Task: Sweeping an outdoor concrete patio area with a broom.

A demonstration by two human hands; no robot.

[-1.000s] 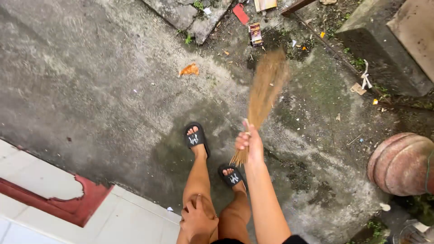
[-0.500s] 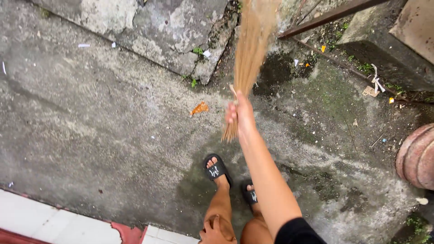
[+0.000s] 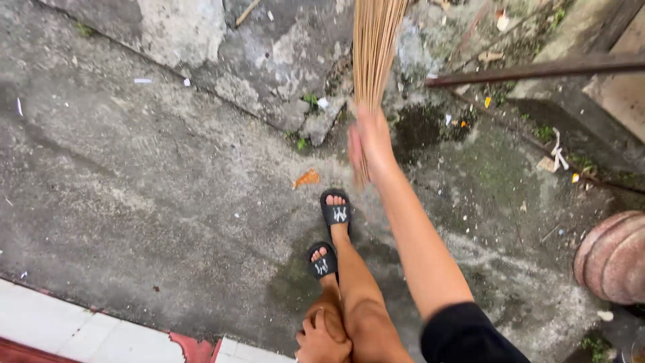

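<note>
I see rough grey concrete ground (image 3: 134, 168), stained dark and mossy in patches, with a raised, cracked slab (image 3: 222, 54) across the top of the view. An orange dry leaf (image 3: 307, 178) lies just ahead of my front foot, and small white and yellow scraps of litter are scattered near the slab edge and off to the right. A rusty metal bar (image 3: 537, 69) runs across the upper right, over a dirty corner with bits of weed. A rounded reddish clay pot (image 3: 613, 257) sits at the right edge, well apart from my arm. White tiles with a red border (image 3: 101, 333) line the bottom left. My two feet wear black slide sandals (image 3: 336, 212), one ahead of the other.

My right hand (image 3: 369, 141) is stretched forward, its grip closed tight around the bound end of a stick broom (image 3: 375, 47). The broom is a bundle of thin tan straws, fanning upward out of the frame over the slab's cracked edge. My left hand (image 3: 322, 339) rests on my knee at the bottom, fingers curled over it, holding nothing else.
</note>
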